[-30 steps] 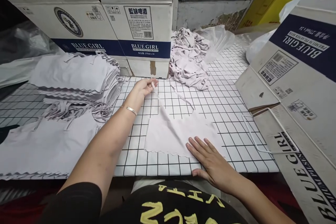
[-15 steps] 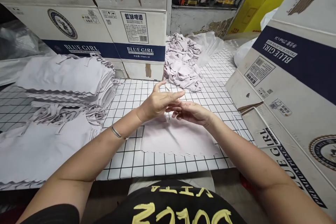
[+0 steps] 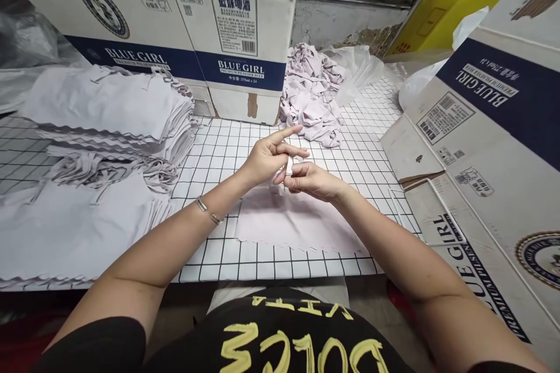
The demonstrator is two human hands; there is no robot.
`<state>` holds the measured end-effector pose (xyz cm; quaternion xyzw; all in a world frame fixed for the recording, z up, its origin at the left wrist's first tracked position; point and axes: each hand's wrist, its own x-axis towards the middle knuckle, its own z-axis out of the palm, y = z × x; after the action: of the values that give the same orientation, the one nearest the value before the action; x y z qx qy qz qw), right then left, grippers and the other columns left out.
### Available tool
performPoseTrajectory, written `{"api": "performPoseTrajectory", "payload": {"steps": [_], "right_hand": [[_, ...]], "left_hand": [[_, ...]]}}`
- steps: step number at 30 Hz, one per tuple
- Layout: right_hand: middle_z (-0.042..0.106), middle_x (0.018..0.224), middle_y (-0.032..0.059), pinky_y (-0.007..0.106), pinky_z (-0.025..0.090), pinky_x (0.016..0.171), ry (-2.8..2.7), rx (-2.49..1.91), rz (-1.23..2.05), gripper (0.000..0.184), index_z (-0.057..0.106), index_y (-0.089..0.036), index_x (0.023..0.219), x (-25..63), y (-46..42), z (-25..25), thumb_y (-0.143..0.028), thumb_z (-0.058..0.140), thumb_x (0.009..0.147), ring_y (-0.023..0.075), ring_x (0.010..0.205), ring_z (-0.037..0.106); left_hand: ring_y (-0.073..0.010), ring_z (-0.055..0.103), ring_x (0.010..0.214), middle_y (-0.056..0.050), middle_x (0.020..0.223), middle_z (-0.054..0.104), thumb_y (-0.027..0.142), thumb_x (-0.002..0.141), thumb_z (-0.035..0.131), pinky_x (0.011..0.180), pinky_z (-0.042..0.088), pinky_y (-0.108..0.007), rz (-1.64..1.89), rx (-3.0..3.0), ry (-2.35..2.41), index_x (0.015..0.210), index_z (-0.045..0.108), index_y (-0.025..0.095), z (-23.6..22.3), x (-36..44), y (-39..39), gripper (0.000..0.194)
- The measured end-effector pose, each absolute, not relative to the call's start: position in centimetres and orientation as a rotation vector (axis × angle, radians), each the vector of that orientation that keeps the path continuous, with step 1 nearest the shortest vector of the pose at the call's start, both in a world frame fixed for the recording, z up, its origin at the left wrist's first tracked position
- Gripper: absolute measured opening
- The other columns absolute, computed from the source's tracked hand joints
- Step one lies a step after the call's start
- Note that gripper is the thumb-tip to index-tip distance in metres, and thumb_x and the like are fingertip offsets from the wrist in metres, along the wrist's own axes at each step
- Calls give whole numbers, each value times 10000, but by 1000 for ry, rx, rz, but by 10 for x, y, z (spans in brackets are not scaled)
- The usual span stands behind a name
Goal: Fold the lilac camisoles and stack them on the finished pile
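A pale pink-white garment piece (image 3: 297,224) with a wavy edge lies flat on the table in front of me, below both hands. Over its far edge, my left hand (image 3: 266,157) has its index finger stretched out, with the other fingers bent around a narrow pale strap (image 3: 289,166). My right hand (image 3: 312,180) pinches this strap between thumb and fingertips, close against the left fingers. Exactly how the strap runs through the left fingers is partly hidden.
Stacked pale garments (image 3: 105,105) lie at left, with another pile (image 3: 74,227) nearer me. A crumpled fabric heap (image 3: 310,93) sits at the back beside a clear plastic bag (image 3: 356,70). Beer cartons stand behind (image 3: 184,23) and at right (image 3: 494,128) on the checked tablecloth (image 3: 231,145).
The left hand's fingers have spread and its index now points away. The right hand has closed into a pinch, and the strap shows between the hands. The view has tilted slightly down.
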<state>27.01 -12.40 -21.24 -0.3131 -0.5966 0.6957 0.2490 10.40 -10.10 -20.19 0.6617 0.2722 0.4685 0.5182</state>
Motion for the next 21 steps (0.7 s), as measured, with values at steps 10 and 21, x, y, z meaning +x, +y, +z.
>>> {"api": "performPoseTrajectory", "payload": {"steps": [10, 21], "right_hand": [[675, 731, 31, 209, 405, 488, -1224, -1179, 1910, 291, 742, -136, 894, 299, -112, -232, -308, 811, 669, 70, 552, 514], [678, 731, 31, 203, 447, 509, -1054, -1209, 1852, 260, 696, -134, 775, 284, -118, -241, -262, 851, 610, 81, 595, 573]], "left_hand": [[-288, 531, 1024, -64, 1013, 625, 416, 800, 637, 904, 345, -468, 481, 2147, 1356, 881, 663, 205, -258, 85, -151, 228], [-273, 568, 975, -29, 826, 703, 353, 776, 655, 916, 302, -456, 379, 1997, 1336, 720, 695, 211, -255, 65, -162, 158]]}}
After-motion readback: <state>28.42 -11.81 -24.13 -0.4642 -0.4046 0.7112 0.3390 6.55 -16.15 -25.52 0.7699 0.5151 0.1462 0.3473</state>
